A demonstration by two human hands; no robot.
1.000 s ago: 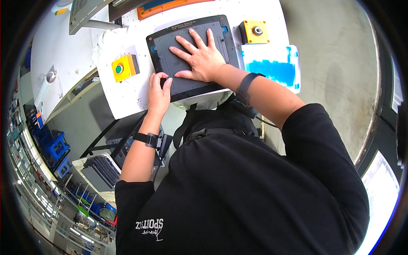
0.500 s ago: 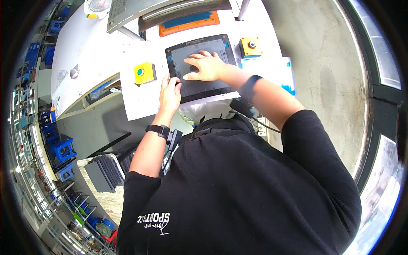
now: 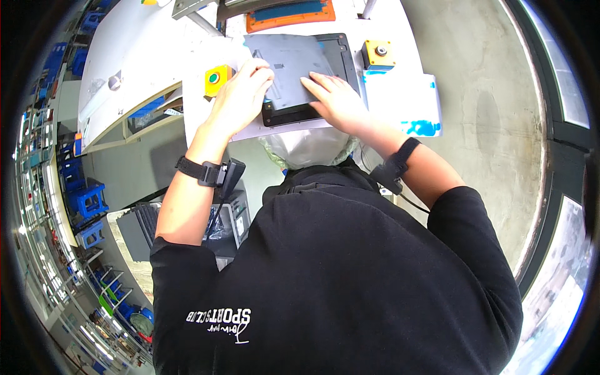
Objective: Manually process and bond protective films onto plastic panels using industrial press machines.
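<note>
Rectangular grey panel [image 3: 294, 65], edge pinched by the left hand [image 3: 240, 94], overlaps a black frame [image 3: 287, 117]; right hand [image 3: 341, 104] spread.

White lettering [image 3: 219, 315] stands on the black shirt [image 3: 350, 269]

Blk tee [image 3: 337, 262], blk wrist straps [image 3: 192, 169]

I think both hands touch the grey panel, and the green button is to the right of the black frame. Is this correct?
Not quite: the head view shows the green button to the left of the black frame. The left hand and right hand do touch the grey panel.
</note>
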